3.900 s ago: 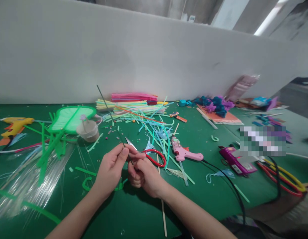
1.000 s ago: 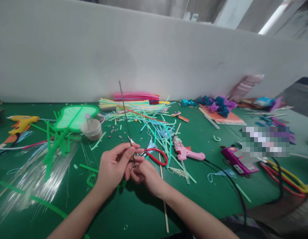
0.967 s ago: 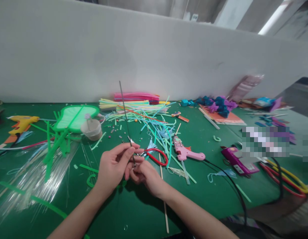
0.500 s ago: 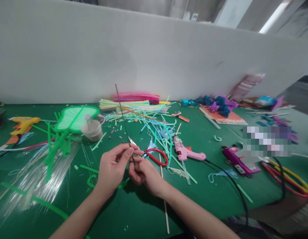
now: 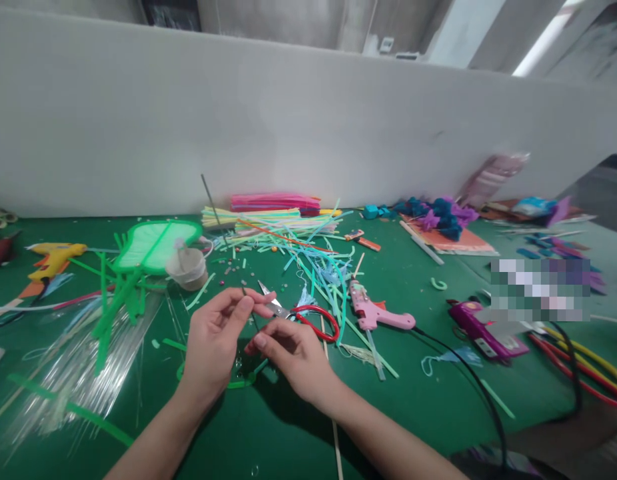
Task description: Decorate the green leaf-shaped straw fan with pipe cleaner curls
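Observation:
My left hand [image 5: 213, 340] pinches a thin dark wire [image 5: 211, 200] between thumb and forefinger. The wire slants up and to the left, its top end in front of the white wall. My right hand [image 5: 291, 353] sits just right of the left one, its thumb and fingers closed on the wire's lower end. Small scissors with red handles [image 5: 313, 321] lie on the green table [image 5: 413, 400] right behind my right hand, blades pointing left. A green ring [image 5: 238, 383] lies on the table under my hands.
A pink glue gun [image 5: 376, 312] with a black cord lies to the right; a purple one [image 5: 483, 328] is farther right, a yellow one [image 5: 53, 257] far left. Coloured straws [image 5: 278, 223], a green fan shape [image 5: 153, 240], a small cup [image 5: 188, 268] and clear strips [image 5: 73, 360] litter the table.
The wire has tipped from nearly upright to a lean toward the left, and its top end sits lower. Both hands have sunk slightly toward the table.

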{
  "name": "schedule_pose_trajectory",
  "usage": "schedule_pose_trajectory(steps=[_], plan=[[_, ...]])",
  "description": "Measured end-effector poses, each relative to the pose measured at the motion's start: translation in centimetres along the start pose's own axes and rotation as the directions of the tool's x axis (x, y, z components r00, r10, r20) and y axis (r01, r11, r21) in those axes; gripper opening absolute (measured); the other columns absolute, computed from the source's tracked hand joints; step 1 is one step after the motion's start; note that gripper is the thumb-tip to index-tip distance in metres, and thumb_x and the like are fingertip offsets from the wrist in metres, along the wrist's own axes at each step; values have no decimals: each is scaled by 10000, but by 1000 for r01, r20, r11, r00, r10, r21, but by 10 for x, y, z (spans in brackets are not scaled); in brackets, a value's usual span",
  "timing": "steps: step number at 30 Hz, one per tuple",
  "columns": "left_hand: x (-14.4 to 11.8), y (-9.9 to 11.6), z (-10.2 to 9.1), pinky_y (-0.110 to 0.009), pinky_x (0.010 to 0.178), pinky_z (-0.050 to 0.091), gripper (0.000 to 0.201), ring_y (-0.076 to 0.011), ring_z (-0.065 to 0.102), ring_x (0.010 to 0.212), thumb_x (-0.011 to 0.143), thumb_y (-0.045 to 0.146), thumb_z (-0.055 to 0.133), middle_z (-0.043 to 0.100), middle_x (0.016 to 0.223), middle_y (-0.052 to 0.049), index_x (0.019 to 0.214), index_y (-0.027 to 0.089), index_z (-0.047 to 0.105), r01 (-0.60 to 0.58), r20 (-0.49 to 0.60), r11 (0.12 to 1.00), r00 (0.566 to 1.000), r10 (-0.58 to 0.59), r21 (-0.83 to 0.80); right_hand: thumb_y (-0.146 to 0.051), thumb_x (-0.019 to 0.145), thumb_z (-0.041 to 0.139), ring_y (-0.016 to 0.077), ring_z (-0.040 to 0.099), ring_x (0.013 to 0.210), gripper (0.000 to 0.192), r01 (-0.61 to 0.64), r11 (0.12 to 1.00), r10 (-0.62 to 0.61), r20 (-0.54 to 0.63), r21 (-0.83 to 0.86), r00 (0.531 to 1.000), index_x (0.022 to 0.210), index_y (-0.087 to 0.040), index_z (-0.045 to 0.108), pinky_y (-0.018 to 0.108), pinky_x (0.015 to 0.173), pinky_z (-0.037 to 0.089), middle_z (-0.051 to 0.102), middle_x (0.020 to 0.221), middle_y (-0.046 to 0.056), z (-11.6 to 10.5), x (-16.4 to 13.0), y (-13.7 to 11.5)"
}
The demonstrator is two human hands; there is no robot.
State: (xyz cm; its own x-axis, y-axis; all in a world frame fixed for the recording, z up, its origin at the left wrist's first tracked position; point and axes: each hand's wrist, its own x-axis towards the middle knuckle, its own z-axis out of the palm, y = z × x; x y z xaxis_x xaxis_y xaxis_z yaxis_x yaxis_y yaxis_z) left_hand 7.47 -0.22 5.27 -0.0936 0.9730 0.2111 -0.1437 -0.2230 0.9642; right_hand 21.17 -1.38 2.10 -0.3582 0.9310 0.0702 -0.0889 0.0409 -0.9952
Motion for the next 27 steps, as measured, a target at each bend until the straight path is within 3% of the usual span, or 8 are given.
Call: schedule_pose_trajectory(steps=[4, 7, 9, 11, 14, 20, 24, 27], plan=[[5, 8, -9, -302, 978, 485, 87, -197, 719, 961, 859, 262, 677, 718, 662, 27, 812, 198, 713, -28, -59, 990, 998, 20, -141, -387, 888, 602, 152, 606, 689, 272, -30, 981, 36, 27, -189, 999, 825, -155, 728, 269, 649, 445, 711, 747, 46, 3, -7, -6], [5, 12, -13, -275, 905, 520, 103, -210, 709, 999, 852, 289, 686, 732, 683, 7, 816, 198, 717, 56, -8, 984, 998, -58, -170, -463, 895, 586, 156, 628, 795, 309, -72, 997, 69, 149, 16, 986, 973, -189, 704, 284, 738, 475, 707, 900, 41, 3, -4, -12], [3, 14, -13, -241, 791, 546, 112, -223, 696, 1031, 849, 309, 688, 741, 716, -12, 821, 204, 715, 154, 56, 977, 988, -147, -149, -523, 903, 552, 149, 619, 816, 349, -91, 978, 50, 212, 189, 976, 965, -206, 683, 290, 776, 480, 677, 931, 29, 4, 2, -16], [2, 14, -10, -234, 753, 548, 114, -229, 690, 1038, 839, 310, 698, 745, 754, -29, 819, 200, 718, 216, 101, 968, 974, -204, -127, -553, 914, 519, 139, 575, 760, 402, -64, 977, 24, 193, 206, 981, 809, -195, 668, 281, 759, 462, 624, 834, 14, 7, 8, -18], [1, 16, -6, -248, 805, 542, 112, -225, 698, 1001, 817, 295, 721, 727, 718, -25, 795, 186, 729, 210, 84, 962, 977, -198, -174, -542, 934, 495, 146, 512, 758, 476, 23, 996, -30, 87, 84, 996, 636, -185, 594, 275, 757, 415, 521, 732, 5, 15, 8, -18], [0, 19, -7, -233, 857, 526, 100, -206, 707, 978, 806, 272, 732, 694, 644, 0, 778, 178, 746, 180, 47, 940, 984, -174, -291, -499, 964, 468, 153, 497, 868, 489, 98, 991, -98, -7, 93, 995, 611, -178, 576, 265, 820, 394, 466, 825, 21, 30, -16, -17], [0, 20, -10, -278, 955, 498, 94, -189, 720, 928, 816, 266, 725, 709, 628, 5, 788, 180, 748, 93, 9, 938, 995, -96, -333, -485, 976, 450, 158, 526, 947, 440, 42, 998, -47, 128, 47, 991, 783, -185, 708, 277, 894, 397, 502, 960, 42, 20, -26, -23], [-1, 24, -10, -260, 808, 550, 120, -245, 694, 1026, 816, 285, 723, 730, 675, -33, 780, 173, 748, 171, 56, 951, 985, -162, -258, -497, 996, 387, 162, 534, 965, 414, 21, 999, -24, 101, 35, 995, 1010, -207, 682, 291, 886, 405, 559, 997, 43, 13, -18, -33]])
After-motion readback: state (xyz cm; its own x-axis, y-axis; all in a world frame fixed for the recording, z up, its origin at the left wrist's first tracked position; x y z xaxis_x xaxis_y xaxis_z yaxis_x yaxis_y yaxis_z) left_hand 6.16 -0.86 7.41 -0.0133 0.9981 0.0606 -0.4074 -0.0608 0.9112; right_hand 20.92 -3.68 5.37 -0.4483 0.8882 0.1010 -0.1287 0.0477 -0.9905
